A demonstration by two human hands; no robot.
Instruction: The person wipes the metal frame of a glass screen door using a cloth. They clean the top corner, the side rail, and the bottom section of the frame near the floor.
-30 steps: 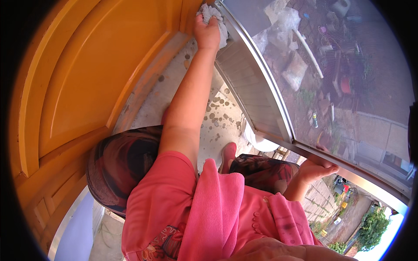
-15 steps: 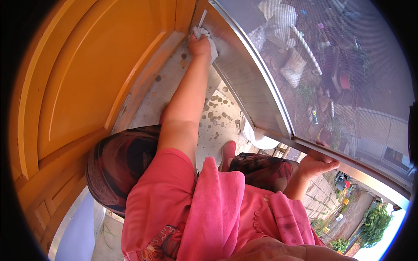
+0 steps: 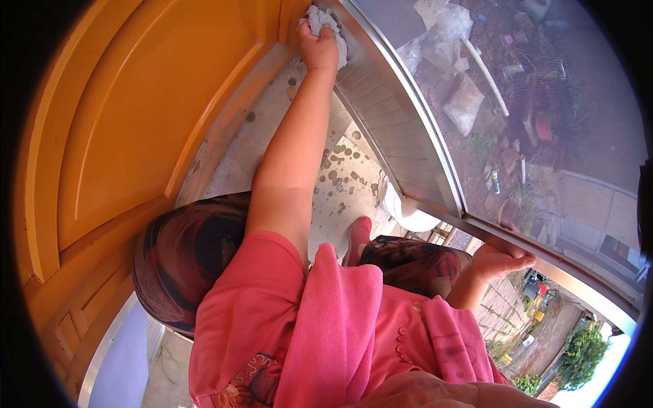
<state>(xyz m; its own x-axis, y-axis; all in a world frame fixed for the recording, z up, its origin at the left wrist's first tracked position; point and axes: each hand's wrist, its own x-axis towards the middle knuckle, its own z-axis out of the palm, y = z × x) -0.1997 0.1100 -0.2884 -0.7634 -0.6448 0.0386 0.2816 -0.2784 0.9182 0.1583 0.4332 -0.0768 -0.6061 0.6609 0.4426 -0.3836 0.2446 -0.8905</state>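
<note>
My left hand [image 3: 320, 49] is stretched far forward, closed round a crumpled light-grey cloth [image 3: 326, 24]. It presses the cloth to the lower metal panel [image 3: 388, 115] of a screen door, close to the hinge side. My right hand [image 3: 500, 258] grips the outer edge of the screen door [image 3: 544, 251]; its thumb is on the near side, and some fingers show dimly through the mesh. A pink towel [image 3: 333, 326] hangs down in front of my shirt.
An orange wooden door [image 3: 149, 129] stands at my left. Dark wet spots dot the concrete floor [image 3: 272, 129] between the doors. A white bucket [image 3: 408, 214] stands beyond the screen door's bottom edge. Through the mesh show plastic bags [image 3: 466, 105], a pale pipe [image 3: 486, 78] and other clutter.
My left hand and the cloth have moved upward along the metal panel, farther from me. The screen door and my right hand have shifted slightly to the right.
</note>
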